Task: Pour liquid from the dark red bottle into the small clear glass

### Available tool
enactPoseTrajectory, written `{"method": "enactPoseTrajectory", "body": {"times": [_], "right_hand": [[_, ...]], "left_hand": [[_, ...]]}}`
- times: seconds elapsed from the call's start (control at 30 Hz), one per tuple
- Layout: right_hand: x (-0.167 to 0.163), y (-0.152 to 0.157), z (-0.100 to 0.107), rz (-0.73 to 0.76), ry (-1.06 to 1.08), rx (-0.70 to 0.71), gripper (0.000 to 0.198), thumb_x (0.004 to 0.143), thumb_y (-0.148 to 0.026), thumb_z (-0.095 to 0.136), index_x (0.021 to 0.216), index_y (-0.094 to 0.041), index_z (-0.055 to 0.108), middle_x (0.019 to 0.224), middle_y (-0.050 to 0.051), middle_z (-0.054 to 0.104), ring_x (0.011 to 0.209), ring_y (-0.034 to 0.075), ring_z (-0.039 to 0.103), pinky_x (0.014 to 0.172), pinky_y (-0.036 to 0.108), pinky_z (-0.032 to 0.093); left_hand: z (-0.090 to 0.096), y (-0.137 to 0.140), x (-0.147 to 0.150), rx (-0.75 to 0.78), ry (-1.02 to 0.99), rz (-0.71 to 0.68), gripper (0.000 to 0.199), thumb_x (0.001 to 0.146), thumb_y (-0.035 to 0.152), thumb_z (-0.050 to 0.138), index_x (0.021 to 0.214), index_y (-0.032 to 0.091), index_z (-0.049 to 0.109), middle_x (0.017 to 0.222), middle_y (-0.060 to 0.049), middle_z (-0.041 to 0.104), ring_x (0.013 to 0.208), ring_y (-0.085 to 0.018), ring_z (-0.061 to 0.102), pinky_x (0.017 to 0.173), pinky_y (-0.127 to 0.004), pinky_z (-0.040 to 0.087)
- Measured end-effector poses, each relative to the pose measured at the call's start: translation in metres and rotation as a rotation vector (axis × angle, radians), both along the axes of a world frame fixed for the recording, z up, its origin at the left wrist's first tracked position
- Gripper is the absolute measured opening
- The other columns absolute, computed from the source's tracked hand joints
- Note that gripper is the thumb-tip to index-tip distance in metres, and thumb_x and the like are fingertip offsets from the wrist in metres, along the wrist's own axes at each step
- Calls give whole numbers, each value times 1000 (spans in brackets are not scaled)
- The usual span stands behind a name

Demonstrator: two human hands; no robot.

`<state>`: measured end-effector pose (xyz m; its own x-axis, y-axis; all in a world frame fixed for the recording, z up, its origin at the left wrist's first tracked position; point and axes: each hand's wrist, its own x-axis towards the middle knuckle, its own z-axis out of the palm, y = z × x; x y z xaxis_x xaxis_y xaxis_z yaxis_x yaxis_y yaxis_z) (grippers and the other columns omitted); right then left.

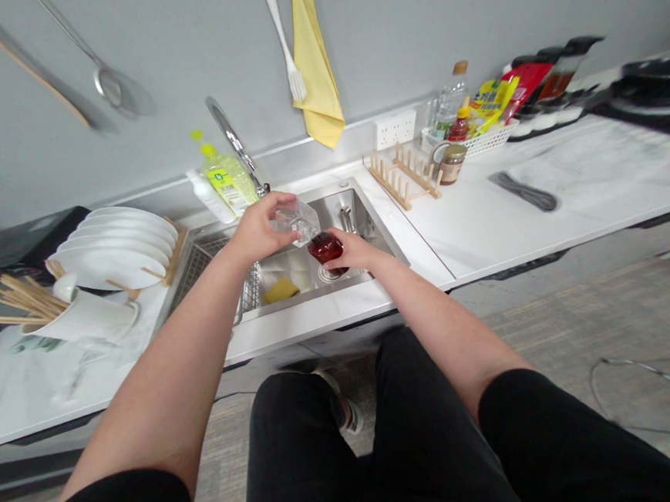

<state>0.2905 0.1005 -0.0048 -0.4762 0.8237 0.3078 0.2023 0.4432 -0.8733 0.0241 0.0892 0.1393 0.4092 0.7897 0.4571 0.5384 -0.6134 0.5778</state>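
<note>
Over the sink (389, 239), my left hand (263, 227) is wrapped round a clear, see-through container (303, 216), which is tilted towards the right. My right hand (353, 251) grips a dark red, glossy jar-like vessel (324, 246) from its right side. The lower end of the clear container is close against the top of the red vessel; whether they touch I cannot tell. A yellow sponge (281, 289) lies in the basin below my hands. Behind them stands the chrome faucet (239, 146).
Left of the sink are white plates (117, 241) in a rack and a white holder (85, 313) with chopsticks. Soap bottles (222, 179) stand behind the sink. To the right are a wooden rack (402, 174), a brown jar (453, 164), a dark cable bundle (524, 190) and a condiment basket (486, 140).
</note>
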Motion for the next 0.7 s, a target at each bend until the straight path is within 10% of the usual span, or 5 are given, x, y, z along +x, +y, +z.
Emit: {"method": "enactPoseTrajectory", "body": {"times": [0.7], "right_hand": [[0, 2, -3, 3, 6, 4, 81, 68, -34, 101, 141, -23, 66, 127, 7, 81, 115, 32, 78, 109, 51, 61]], "left_hand": [[1, 5, -2, 26, 8, -43, 79, 69, 33, 102, 141, 22, 72, 134, -13, 79, 124, -36, 76, 105, -50, 62]]}}
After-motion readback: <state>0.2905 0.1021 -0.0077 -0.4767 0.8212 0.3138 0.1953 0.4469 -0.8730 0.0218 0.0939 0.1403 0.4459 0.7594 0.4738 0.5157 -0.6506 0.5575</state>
